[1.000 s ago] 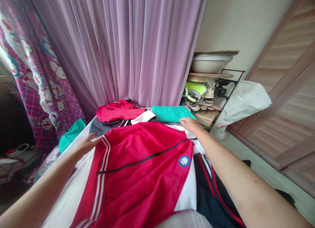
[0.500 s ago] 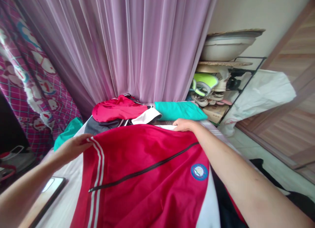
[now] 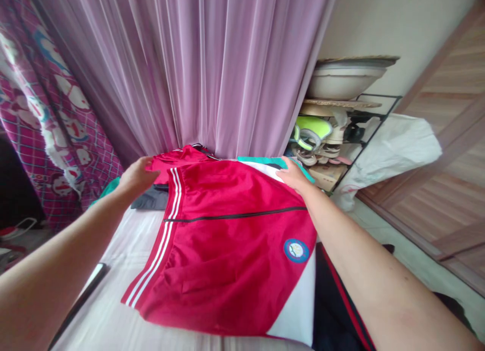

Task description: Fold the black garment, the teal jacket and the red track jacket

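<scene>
A red sports jacket (image 3: 231,240) with white side stripes, a black line across the chest and a round blue badge is held up over a white bed surface (image 3: 113,310). My left hand (image 3: 137,177) grips its far left corner with closed fingers. My right hand (image 3: 293,175) grips the far right corner, fingers closed on the cloth. The jacket's near edge hangs down towards me. Behind it lie another red garment (image 3: 170,161), a dark garment (image 3: 149,199) and a teal folded cloth (image 3: 265,161), mostly hidden by the jacket.
A pink sheer curtain (image 3: 212,68) hangs behind the bed, with a patterned curtain (image 3: 49,118) to its left. A black shoe rack (image 3: 333,139) with a basin on top stands at the right beside a white bag (image 3: 390,149). A dark-edged flat object (image 3: 91,285) lies at the left. Dark clothing (image 3: 341,310) lies under my right arm.
Both hands have lifted the jacket's far edge and carried it away from me. The jacket now covers most of the teal cloth and the clothes behind.
</scene>
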### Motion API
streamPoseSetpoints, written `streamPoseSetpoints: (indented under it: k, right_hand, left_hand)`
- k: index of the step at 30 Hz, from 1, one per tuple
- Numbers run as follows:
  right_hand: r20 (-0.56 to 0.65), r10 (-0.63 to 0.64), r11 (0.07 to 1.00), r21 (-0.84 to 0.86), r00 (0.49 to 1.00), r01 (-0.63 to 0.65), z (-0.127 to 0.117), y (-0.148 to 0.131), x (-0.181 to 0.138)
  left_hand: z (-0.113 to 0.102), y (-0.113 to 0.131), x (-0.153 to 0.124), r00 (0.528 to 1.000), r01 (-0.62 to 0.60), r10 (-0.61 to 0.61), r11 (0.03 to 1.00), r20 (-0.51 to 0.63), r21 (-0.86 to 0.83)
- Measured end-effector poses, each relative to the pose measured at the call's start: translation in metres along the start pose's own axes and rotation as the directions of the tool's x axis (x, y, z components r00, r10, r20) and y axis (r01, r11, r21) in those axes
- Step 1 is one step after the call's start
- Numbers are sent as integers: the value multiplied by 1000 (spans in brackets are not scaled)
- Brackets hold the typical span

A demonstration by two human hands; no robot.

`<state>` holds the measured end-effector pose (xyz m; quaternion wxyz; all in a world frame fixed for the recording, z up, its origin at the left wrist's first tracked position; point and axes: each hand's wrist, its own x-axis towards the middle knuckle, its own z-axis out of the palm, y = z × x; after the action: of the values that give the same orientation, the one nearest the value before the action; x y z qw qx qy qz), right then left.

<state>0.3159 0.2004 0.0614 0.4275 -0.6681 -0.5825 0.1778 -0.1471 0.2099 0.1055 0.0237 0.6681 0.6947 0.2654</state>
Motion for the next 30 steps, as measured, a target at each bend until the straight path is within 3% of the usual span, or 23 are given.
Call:
streamPoseSetpoints:
  k: [3,5,10,14,17,21,24,27,30]
  right_hand:
    - [214,-2,985,-169,977,39,-17,23,-37]
    - [284,8,949,-306,959,83,-37,42,-70]
    - [221,66,816,-574,973,74,-83,83,-148]
    - [93,190,672,-738,977,-61,-98,94,-190]
    - [80,314,636,-758,946,-147,-96,89,-211]
    - [52,386,586,-785,921,-201,-86,79,-229]
    - [9,460,535,-800,888,-270,-83,74,-234]
    - [13,489,551,-779,872,-298,-83,72,-233]
    - [101,384,616,-769,918,-173,-83,71,-235]
  left_hand:
    - [27,-16,-51,981,8,-26,996,190,90]
    - [40,-38,-90,954,32,-53,997,295,76]
    - [49,-79,-161,866,96,-96,995,491,26]
    - [45,-72,-180,861,105,-139,990,489,96]
    - [43,-59,-187,856,57,-152,978,494,202]
    - [45,-52,-197,909,34,-148,958,389,284]
    - [47,-52,-202,889,43,-185,944,419,327]
    - [49,-53,-208,904,13,-152,944,399,330]
    - [50,-55,-216,933,1,-124,939,338,343]
